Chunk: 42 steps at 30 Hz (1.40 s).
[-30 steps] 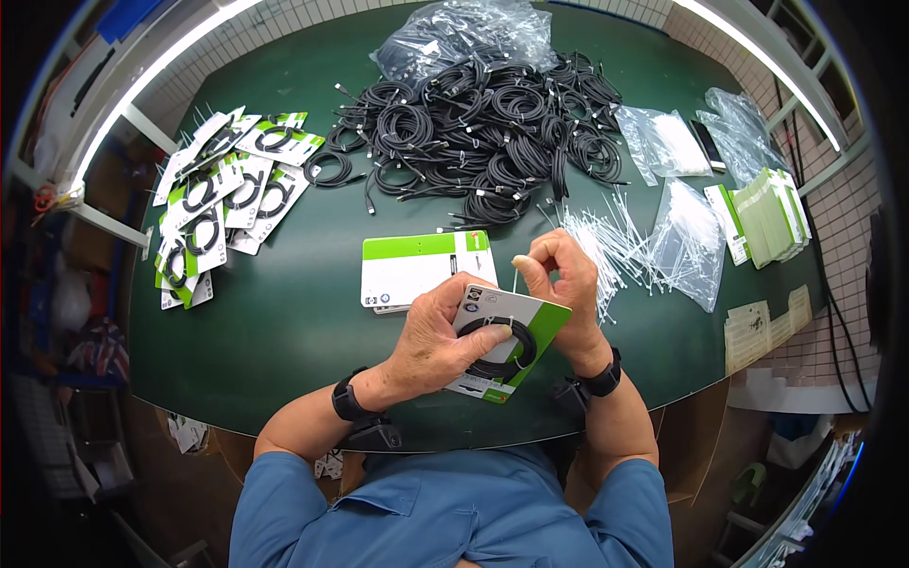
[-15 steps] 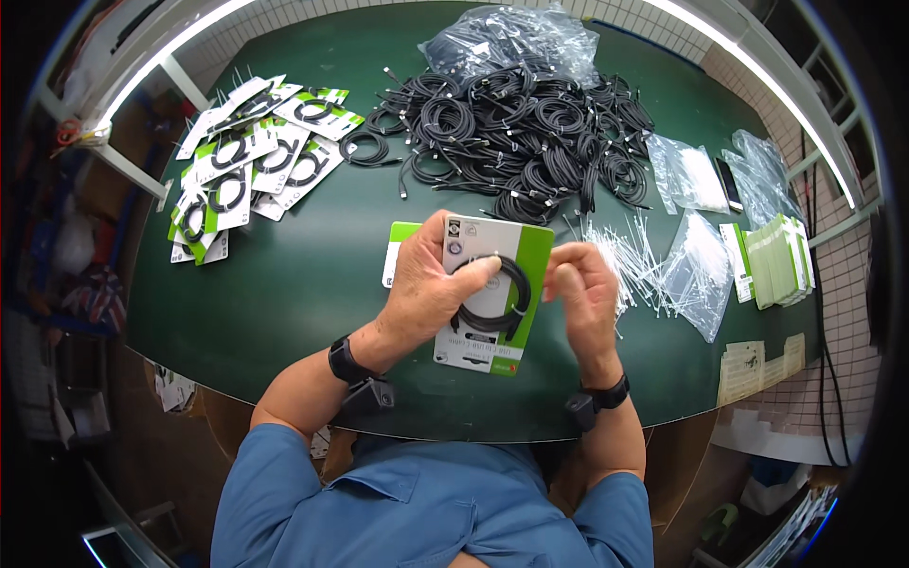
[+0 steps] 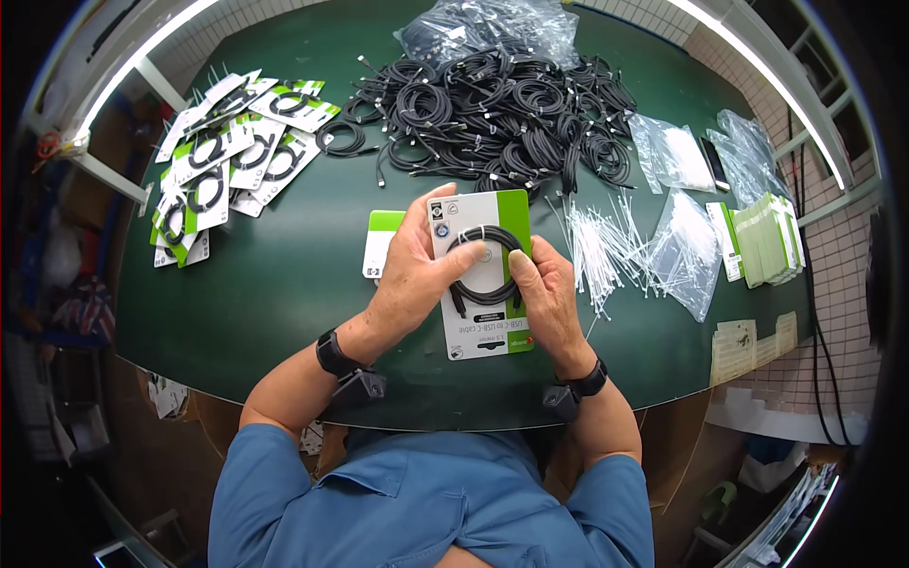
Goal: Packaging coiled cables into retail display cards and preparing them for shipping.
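Observation:
Between my two hands is a white and green cable card (image 3: 473,339) with a coiled black cable (image 3: 481,295) lying flat against its front. My left hand (image 3: 412,265) grips the card's left side, its thumb pressing inside the coil. My right hand (image 3: 547,298) closes on the right edge, thumb over the cable and fingers behind the card. A white tie crosses the top of the coil. Another green and white card (image 3: 381,248) lies on the table, partly covered by my left hand.
A large heap of coiled black cables (image 3: 502,118) lies at the back, below a clear plastic bag (image 3: 488,28). Carded cables (image 3: 208,189) are piled at left. Loose white cable ties (image 3: 598,248), a bag of ties (image 3: 684,256), a phone (image 3: 712,163) and stacked cards (image 3: 765,244) sit at right.
My right hand has moved in from beside the card and now grips its right edge and the coil. The card has turned slightly more upright; the whole view has shifted a little.

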Available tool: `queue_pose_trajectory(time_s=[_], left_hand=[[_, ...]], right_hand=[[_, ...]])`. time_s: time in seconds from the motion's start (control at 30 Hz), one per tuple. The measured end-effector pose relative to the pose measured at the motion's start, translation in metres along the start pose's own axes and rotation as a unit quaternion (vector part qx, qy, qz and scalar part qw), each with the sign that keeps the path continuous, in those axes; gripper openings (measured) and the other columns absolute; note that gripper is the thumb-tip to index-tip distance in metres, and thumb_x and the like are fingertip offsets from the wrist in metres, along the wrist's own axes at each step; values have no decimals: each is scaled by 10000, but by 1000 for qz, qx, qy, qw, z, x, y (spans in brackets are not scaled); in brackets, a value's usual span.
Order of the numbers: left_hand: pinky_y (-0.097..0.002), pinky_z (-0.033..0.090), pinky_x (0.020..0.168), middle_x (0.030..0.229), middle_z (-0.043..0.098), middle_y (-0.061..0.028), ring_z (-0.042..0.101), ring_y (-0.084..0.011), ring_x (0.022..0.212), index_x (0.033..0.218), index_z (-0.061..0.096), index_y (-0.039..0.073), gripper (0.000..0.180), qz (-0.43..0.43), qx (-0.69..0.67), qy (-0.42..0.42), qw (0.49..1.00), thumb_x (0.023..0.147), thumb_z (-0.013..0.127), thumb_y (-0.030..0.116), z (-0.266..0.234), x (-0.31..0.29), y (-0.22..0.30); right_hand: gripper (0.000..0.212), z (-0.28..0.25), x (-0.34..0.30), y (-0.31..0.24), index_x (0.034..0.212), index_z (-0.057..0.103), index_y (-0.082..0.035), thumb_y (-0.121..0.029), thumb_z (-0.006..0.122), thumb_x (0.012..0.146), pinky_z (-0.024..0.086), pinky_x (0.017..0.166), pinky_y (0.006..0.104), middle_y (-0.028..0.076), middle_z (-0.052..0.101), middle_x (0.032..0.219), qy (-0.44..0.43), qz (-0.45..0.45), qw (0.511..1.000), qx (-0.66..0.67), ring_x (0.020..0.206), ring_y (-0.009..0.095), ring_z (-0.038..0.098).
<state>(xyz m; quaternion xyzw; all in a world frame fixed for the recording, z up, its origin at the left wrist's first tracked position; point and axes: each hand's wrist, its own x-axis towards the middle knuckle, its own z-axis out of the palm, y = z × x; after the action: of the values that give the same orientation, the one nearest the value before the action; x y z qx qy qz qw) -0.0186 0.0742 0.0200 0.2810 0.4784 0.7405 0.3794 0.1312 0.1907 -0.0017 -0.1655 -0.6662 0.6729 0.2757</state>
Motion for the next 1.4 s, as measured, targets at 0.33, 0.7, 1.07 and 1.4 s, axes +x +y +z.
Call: queue_pose_trajectory(time_s=[0.33, 0.7, 1.07, 1.4], left_hand=[[-324, 557, 1014, 1295, 621, -116, 646, -175, 1165, 1429, 419, -14, 789, -6, 70, -62, 996, 766, 847, -41, 12, -11, -18], [-317, 566, 1000, 1366, 585, -123, 638, -190, 1193, 1535, 337, -9, 866, -2, 51, -39, 998, 811, 811, -46, 22, -17, -22], [-326, 548, 910, 1146, 526, -104, 605, -217, 1066, 1098, 773, 58, 233, 132, 293, -31, 946, 869, 809, 30, 25, -24, -34], [-306, 548, 891, 1138, 524, -91, 597, -193, 1046, 1099, 763, 49, 240, 118, 268, -38, 955, 865, 813, 35, 13, -25, -41]], right_hand=[[285, -2, 1, 1, 1118, 661, 24, -251, 592, 1091, 493, 740, 224, 12, 685, 953, 89, -15, 995, -51, 847, 45, 577], [259, -3, 0, 1, 1045, 654, 15, -236, 602, 1087, 457, 671, 218, -13, 647, 886, 120, -19, 991, -64, 787, 34, 527], [253, 2, -2, 7, 1018, 632, -2, -235, 574, 1099, 452, 669, 224, -22, 625, 861, 133, -45, 989, -54, 776, 33, 508], [247, 7, -1, 16, 1073, 624, -1, -231, 545, 1113, 491, 720, 219, -4, 670, 933, 109, -62, 992, -22, 819, 33, 556]])
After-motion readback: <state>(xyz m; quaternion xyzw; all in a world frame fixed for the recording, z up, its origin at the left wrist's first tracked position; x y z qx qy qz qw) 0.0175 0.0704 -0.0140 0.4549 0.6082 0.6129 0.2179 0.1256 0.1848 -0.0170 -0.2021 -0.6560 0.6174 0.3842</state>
